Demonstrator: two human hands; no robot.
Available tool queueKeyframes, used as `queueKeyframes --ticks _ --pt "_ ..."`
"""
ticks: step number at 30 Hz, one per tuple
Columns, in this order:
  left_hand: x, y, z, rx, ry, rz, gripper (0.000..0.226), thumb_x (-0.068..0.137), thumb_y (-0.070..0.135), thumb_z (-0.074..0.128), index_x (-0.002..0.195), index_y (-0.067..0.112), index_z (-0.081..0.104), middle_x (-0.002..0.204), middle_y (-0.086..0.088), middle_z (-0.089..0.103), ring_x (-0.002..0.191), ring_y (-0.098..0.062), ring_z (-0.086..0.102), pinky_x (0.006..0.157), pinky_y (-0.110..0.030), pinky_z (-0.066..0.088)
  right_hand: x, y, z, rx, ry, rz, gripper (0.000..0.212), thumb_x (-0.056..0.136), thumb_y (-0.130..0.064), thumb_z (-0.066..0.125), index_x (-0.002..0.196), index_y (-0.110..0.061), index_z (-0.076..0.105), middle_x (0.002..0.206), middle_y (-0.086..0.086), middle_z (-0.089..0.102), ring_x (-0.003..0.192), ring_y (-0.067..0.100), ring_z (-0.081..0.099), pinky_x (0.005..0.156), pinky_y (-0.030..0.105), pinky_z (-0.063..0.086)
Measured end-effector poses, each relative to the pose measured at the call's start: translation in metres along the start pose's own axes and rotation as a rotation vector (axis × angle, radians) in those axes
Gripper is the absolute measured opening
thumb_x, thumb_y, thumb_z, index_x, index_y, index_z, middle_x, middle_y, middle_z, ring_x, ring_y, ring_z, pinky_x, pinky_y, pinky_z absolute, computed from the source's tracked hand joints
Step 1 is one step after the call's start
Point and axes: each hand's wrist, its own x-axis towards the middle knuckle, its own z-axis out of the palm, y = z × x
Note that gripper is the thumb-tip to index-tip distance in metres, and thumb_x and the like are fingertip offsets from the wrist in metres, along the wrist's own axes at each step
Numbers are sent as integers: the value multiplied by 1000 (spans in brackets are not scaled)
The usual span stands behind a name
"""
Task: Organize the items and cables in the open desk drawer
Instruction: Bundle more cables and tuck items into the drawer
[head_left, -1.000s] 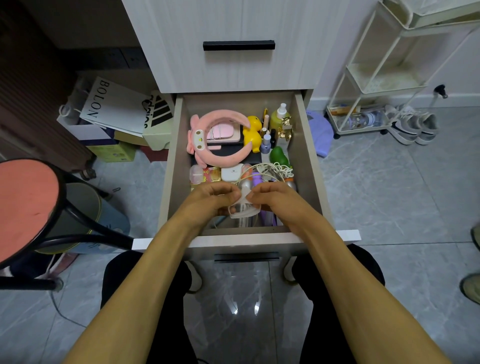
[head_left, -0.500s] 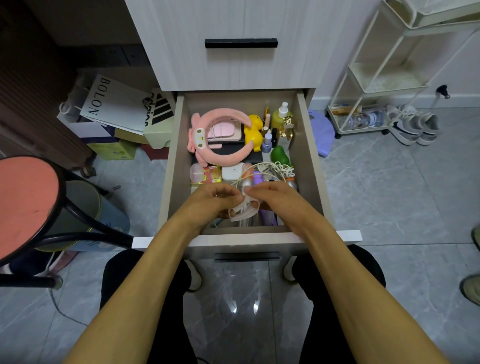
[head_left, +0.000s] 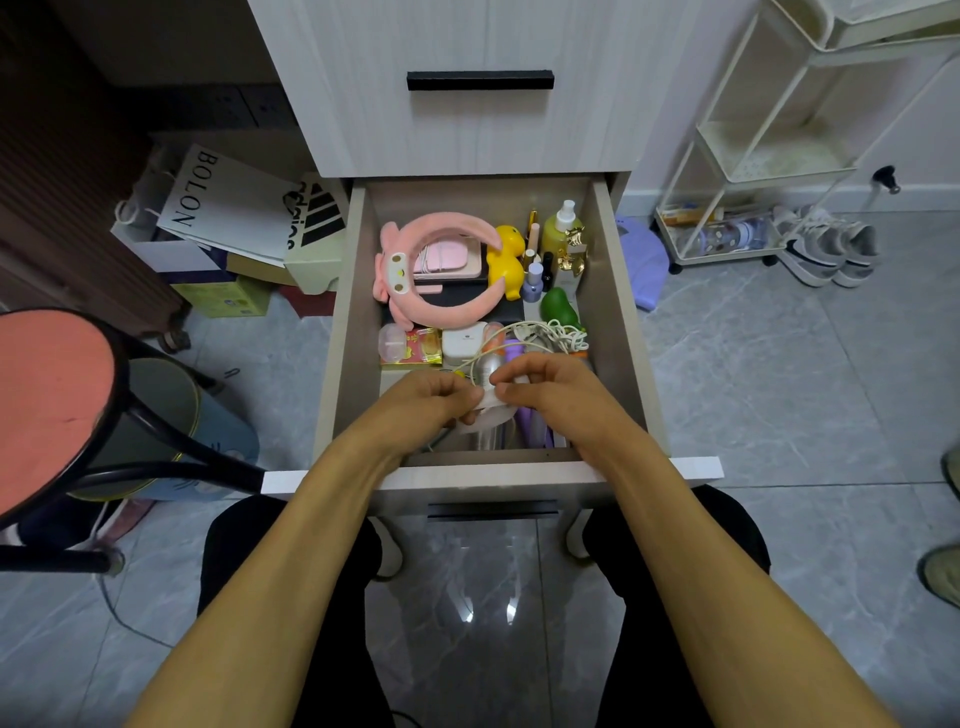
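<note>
Grey tiles surround our open drawer (head_left: 358, 291); mid-frame, our left hand (head_left: 427, 400) and right hand (head_left: 551, 391) pinch a white cable (head_left: 524, 332) (tangled) below the pink headband (head_left: 441, 306), hiding bottles.

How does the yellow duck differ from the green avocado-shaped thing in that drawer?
The yellow duck is bright yellow with an orange beak; the green avocado-shaped thing is plain dark green. The duck looks larger. The duck sits further back, against the pink plush headband; the green one lies nearer the front, beside the tangle of white cable. Both are glossy, rounded items on the right side of the drawer.
</note>
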Motion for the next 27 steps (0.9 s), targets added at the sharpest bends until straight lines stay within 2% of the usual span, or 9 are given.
queueKeyframes --ticks 3,6,10,12,15,18,21,23,27 --pt "-1 1 1 16 33 49 25 98 17 55 75 15 64 71 2 63 72 -10 57 85 -33 47 0 -1 1 35 12 -22 15 85 -8 70 82 -21 75 93 1 73 93 18 68 89 31 54" --pt "1 -3 0 -141 192 48 25 98 20 56 80 6 65 74 -1 65 75 -14 59 82 -33 50 0 -4 0 119 93 -54 14 93 -12 60 91 -13 74 81 3 71 75 8 65 74 18 52" --pt "5 -4 -1 -226 217 -47 32 97 30 58 101 -1 68 83 -14 67 79 -18 60 81 -35 54 -4 -5 0 92 85 -71 24 99 -19 51 106 -11 72 90 5 74 82 5 64 76 13 51" --pt "6 -5 -1 -194 209 -69 31 96 34 59 102 5 71 92 -15 71 81 -17 62 79 -33 55 -4 -6 1 88 43 -76 28 101 -12 43 115 -10 68 97 5 74 85 1 64 73 9 49" --pt "7 -6 -2 -223 213 -94 24 96 31 59 97 10 71 87 -8 70 81 -16 63 74 -29 54 -4 -5 2 25 20 -101 33 100 -3 40 125 -9 60 104 8 72 82 -3 65 68 8 46" --pt "7 -5 -3 -302 206 -108 17 97 22 59 97 10 71 91 -8 71 84 -16 66 75 -28 56 -2 -2 1 -41 67 -98 35 96 -5 50 127 -18 57 107 10 70 81 5 68 68 14 49" --pt "6 -3 -1 -396 138 -94 15 97 12 57 101 4 69 104 -15 72 87 -20 69 79 -30 59 1 0 1 -73 69 -110 28 90 -9 60 115 -21 62 99 11 72 96 23 69 82 28 54" --pt "4 -1 0 -484 57 -87 17 98 9 54 106 3 67 106 -17 72 89 -22 71 77 -29 60 2 2 2 -149 45 -115 21 87 -14 64 107 -24 66 91 9 74 95 25 68 91 38 54" --pt "5 0 -1 -586 -38 -114 23 98 8 53 118 1 62 111 -18 71 102 -29 70 86 -36 58 2 3 5 -249 64 -157 14 85 -18 69 96 -25 66 75 2 73 85 21 69 88 46 54"
